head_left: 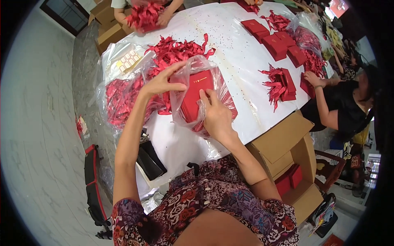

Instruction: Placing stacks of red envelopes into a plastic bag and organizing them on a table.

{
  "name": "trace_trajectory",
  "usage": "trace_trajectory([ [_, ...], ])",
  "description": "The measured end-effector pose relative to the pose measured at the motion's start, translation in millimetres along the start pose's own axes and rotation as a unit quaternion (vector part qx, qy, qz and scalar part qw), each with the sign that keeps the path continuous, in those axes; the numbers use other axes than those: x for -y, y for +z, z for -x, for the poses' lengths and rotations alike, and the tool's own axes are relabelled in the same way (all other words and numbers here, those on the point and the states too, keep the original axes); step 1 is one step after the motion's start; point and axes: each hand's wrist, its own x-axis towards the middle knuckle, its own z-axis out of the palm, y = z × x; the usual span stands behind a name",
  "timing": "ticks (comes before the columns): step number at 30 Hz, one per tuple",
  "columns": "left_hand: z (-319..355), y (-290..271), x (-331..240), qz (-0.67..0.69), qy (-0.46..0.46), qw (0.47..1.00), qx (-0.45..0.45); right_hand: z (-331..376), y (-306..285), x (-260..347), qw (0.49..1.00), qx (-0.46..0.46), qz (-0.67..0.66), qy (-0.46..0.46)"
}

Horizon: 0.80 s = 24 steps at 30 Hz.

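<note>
In front of me on the table is a clear plastic bag [176, 108] with a stack of flat red gift bags [196, 92] in it, a small gold print on the top one. My left hand [162, 84] is at the bag's upper left edge, thumb and fingers stretched apart and touching the plastic. On the bag's right side my right hand [219, 119] pinches the plastic over the red stack. Red ribbons [176, 51] lie heaped just beyond. To the left, another clear bag [127, 98] is full of red ribbon pieces.
A sheet of labels [128, 60] lies at the far left. Red stacks [275, 46] stand on the white table [242, 110], which has scattered specks. An open carton [283, 151] with red boxes is at right. Two people work across and at right; a black box [151, 160] is near me.
</note>
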Motion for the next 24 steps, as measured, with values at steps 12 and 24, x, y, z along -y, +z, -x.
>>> trace_trajectory([
  [12,-8,34,-24,0.202,-0.005,0.973,-0.109,0,-7,-10,0.998,0.031,-0.012,-0.061],
  [24,66,104,-87,0.23,-0.032,0.937,-0.26,-12,-44,-72,0.953,0.184,-0.201,-0.135],
])
